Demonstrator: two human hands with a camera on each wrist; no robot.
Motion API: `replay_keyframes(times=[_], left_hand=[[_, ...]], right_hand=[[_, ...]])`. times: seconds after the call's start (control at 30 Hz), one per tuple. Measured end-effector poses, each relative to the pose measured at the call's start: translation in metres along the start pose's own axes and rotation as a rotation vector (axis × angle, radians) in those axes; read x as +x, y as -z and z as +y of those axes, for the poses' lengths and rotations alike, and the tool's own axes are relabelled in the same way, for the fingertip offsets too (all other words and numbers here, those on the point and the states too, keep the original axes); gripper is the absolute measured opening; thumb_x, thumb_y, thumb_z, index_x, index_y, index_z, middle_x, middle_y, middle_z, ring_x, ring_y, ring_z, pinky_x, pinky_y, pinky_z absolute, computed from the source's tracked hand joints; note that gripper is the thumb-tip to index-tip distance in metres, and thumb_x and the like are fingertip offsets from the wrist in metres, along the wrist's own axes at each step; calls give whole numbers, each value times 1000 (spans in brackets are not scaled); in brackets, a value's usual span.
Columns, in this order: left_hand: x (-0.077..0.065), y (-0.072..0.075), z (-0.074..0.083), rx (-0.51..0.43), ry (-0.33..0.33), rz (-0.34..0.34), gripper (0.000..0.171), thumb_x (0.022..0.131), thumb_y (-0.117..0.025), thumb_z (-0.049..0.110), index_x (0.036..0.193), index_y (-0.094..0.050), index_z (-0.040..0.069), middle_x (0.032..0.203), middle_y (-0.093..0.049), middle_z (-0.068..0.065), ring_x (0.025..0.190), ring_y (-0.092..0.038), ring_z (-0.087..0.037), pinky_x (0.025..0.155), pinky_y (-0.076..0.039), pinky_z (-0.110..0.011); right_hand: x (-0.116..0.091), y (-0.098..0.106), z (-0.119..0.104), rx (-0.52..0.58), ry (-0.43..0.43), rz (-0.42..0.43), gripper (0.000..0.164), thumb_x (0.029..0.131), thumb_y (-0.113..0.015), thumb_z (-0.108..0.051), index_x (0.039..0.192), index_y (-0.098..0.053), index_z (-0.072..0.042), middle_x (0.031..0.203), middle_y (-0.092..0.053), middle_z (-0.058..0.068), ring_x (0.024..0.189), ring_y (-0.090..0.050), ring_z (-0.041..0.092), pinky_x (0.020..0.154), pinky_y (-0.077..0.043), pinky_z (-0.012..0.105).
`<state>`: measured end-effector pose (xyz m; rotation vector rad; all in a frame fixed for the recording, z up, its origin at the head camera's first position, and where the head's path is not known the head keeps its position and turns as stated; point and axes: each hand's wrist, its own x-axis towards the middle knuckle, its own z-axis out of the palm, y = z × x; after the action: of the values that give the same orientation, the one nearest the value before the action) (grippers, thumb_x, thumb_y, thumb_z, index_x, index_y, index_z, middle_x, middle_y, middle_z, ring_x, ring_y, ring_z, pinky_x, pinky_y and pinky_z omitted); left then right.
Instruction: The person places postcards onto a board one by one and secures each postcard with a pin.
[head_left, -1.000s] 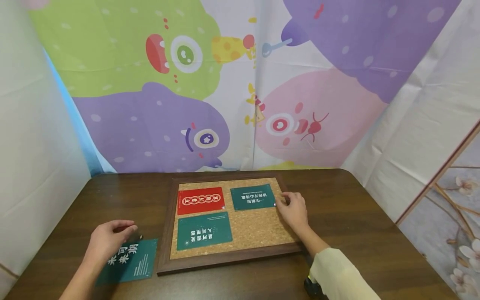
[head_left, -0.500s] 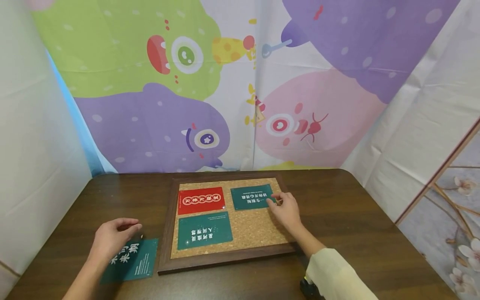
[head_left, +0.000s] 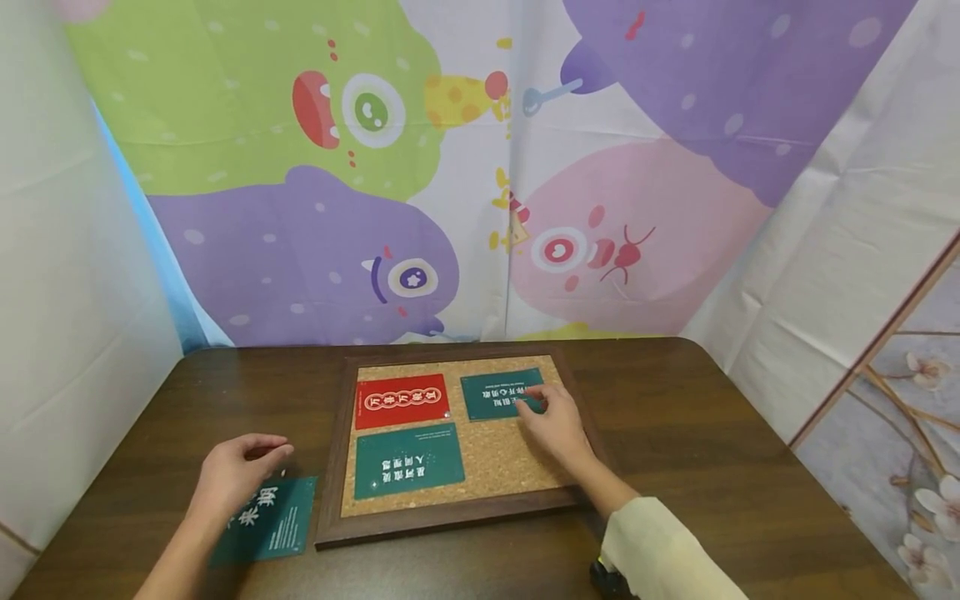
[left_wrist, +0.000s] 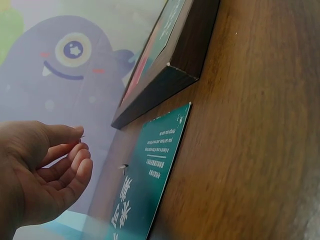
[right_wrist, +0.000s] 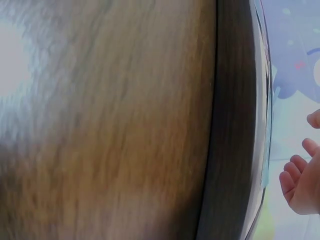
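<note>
My left hand (head_left: pixel 243 475) is raised over a loose green card (head_left: pixel 288 525) on the table. Its thumb and forefinger pinch a small pushpin (left_wrist: pixel 82 139), of which only a thin tip shows in the left wrist view. Another pushpin (left_wrist: pixel 124 168) lies on that card. Over a framed cork board (head_left: pixel 502 467), my right hand (head_left: pixel 555 421) overlaps the upper right green card (head_left: pixel 487 396). In the right wrist view its thumb (right_wrist: pixel 314 119) and forefinger stand apart with nothing between them.
A red card (head_left: pixel 401 402) and another green card (head_left: pixel 408 462) are on the board's left half. The board's dark wooden frame (head_left: pixel 450 517) stands up from the table (head_left: pixel 697 450). A cartoon-print curtain (head_left: pixel 480 250) hangs behind the table.
My right hand has moved left from the board's right edge to over the upper right green card. The left hand has shifted slightly right, with its pinch kept.
</note>
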<state>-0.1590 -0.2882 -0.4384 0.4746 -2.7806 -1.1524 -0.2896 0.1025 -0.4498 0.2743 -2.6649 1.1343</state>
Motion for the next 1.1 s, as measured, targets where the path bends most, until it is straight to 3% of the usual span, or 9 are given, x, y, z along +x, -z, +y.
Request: replay_keyframes(times=[0.1, 0.33, 0.47, 0.83, 1.1], left_hand=[[0, -3, 5, -20, 26, 2, 47, 80, -57, 47, 105, -61, 7, 104, -61, -17, 76, -58, -19, 57, -49, -33], [-6, -4, 14, -48, -25, -34, 46, 83, -56, 42, 108, -60, 4, 104, -61, -18, 78, -59, -17, 59, -47, -27], [-8, -7, 17, -52, -15, -54, 45, 83, -56, 40, 108, -60, 4, 105, -61, -17, 78, -59, -15, 60, -48, -27], [-7, -17, 21, -28, -34, -32, 40, 83, -56, 38, 105, -61, 4, 103, -62, -16, 81, -57, -18, 60, -46, -25], [-7, -21, 22, -46, -31, -24, 39, 83, -57, 37, 104, -62, 4, 102, -62, -16, 82, -57, -18, 60, -46, -25]], right_hand=[[-2, -4, -5, -14, 11, -7, 32, 78, -63, -32, 100, -63, -9, 98, -58, 8, 84, -51, 22, 69, -42, 30], [-6, -13, -18, -12, 62, -7, 32, 77, -65, -31, 99, -64, -8, 94, -57, 7, 82, -51, 19, 68, -42, 30], [-9, -19, -21, -25, 84, -20, 31, 77, -65, -31, 99, -64, -10, 93, -57, 6, 81, -51, 16, 69, -43, 29], [-16, -29, -34, 53, 107, -90, 31, 78, -64, -29, 100, -63, -7, 99, -57, 9, 89, -54, 23, 75, -47, 32], [-20, -37, -46, 24, 122, -150, 28, 79, -64, -28, 99, -64, -9, 98, -56, 7, 92, -53, 20, 79, -46, 33]])
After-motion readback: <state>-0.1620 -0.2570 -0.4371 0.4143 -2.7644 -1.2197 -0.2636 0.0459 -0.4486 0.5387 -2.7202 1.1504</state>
